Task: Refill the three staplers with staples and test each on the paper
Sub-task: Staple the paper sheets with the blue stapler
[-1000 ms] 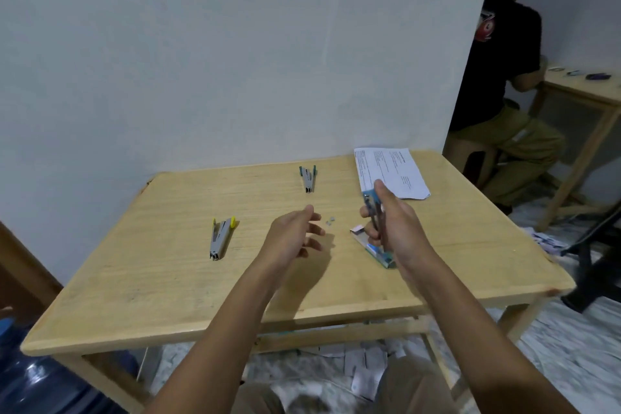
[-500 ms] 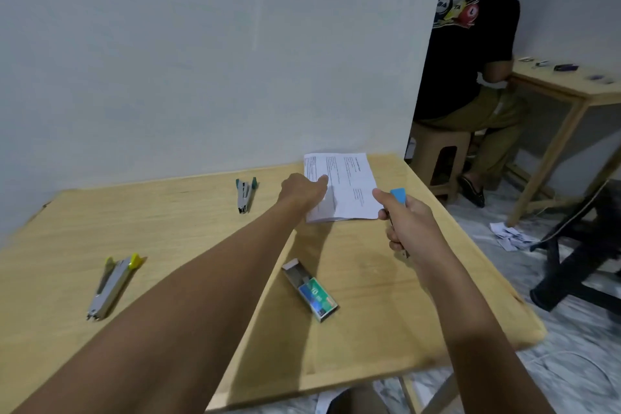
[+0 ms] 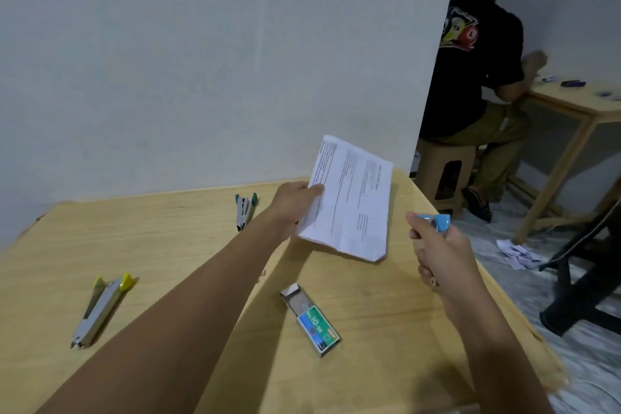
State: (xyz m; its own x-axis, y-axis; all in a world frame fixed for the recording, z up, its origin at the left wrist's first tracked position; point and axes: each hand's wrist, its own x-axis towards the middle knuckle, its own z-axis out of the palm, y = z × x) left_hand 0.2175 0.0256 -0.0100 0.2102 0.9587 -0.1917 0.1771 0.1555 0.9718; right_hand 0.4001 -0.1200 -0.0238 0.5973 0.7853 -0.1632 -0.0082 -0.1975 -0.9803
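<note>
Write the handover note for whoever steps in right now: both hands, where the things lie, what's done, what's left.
Left hand: grips the paper by its left edge, lifted off the table.
Right hand: shut on the blue stapler, clear of the paper.
Lying on the table: yellow stapler at left, green stapler at the back, staple box, open, in front.
Done: cannot tell which are refilled.
Left: test blue on the paper; the others lie apparently open.

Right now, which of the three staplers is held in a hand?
The blue-tipped stapler, in the right hand. The yellow-tipped stapler and green-tipped stapler lie untouched on the table.
</note>
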